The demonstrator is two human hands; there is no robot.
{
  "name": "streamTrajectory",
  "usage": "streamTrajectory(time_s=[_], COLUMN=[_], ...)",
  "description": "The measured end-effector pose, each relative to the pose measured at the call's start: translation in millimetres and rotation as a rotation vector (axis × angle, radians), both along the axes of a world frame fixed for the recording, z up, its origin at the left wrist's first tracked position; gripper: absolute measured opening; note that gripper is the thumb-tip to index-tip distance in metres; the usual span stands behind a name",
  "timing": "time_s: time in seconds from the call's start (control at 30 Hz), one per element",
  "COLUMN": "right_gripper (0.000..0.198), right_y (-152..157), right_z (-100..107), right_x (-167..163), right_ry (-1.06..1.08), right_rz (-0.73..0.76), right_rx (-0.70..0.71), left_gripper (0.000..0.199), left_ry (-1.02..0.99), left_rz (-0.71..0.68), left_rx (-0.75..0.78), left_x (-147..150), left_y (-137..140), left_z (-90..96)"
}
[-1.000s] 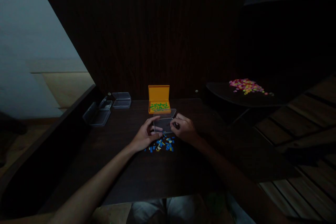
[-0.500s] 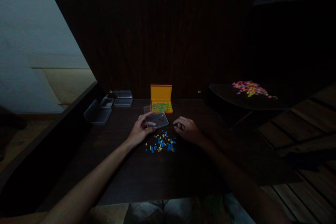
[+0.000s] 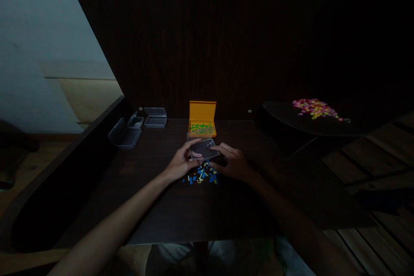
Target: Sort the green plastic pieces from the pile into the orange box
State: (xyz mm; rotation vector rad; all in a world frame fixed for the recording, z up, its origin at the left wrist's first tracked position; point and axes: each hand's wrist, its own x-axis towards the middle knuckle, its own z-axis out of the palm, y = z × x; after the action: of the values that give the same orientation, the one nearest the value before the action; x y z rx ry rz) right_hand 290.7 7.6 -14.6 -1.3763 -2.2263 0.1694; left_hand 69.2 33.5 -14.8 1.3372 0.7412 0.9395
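Observation:
My left hand [image 3: 181,161] is wrapped round the left side of a clear plastic box [image 3: 204,150] with its lid raised at the back. On the box's right side, my right hand [image 3: 233,161] has its fingers at the rim and its thumb lower down. Both hands hold the box tilted above the desk. Just below and nearer to me lies a loose pile of small blue, yellow and pale building bricks [image 3: 202,174]. Behind the box stands an open orange case [image 3: 202,110] with small green pieces [image 3: 198,127] in it, partly seen through the clear lid.
Several open clear boxes [image 3: 155,118] stand at the back left of the dark desk [image 3: 155,220], beside its raised side panel [image 3: 64,177]. To the right, a rounded side shelf [image 3: 278,114] bears a heap of pink, red and yellow pieces [image 3: 315,108].
My right hand has moved left and closed on the right side of the clear box, which my left hand held before. The whole view has shifted slightly.

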Motion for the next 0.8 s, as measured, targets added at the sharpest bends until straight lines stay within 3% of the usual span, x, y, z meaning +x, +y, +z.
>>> streamTrajectory(time_s=[0.47,0.63,0.8], right_gripper=[0.048,0.024,0.016], right_y=[-3,2,8], right_z=[-1,2,-4], right_x=[-1,4,10], right_ry=[-0.065,0.034,-0.107], right_rz=[-0.043,-0.102,-0.208], right_rx=[0.034,0.095,0.075], left_gripper=[0.072,0.069,0.071], left_ry=[0.010,0.013,-0.001], left_rz=[-0.009,0.053,0.084], left_rx=[-0.058,-0.060,-0.059], left_x=[0,-3,-5], left_y=[0,5,10], left_z=[-5.4,-7.7,-6.8])
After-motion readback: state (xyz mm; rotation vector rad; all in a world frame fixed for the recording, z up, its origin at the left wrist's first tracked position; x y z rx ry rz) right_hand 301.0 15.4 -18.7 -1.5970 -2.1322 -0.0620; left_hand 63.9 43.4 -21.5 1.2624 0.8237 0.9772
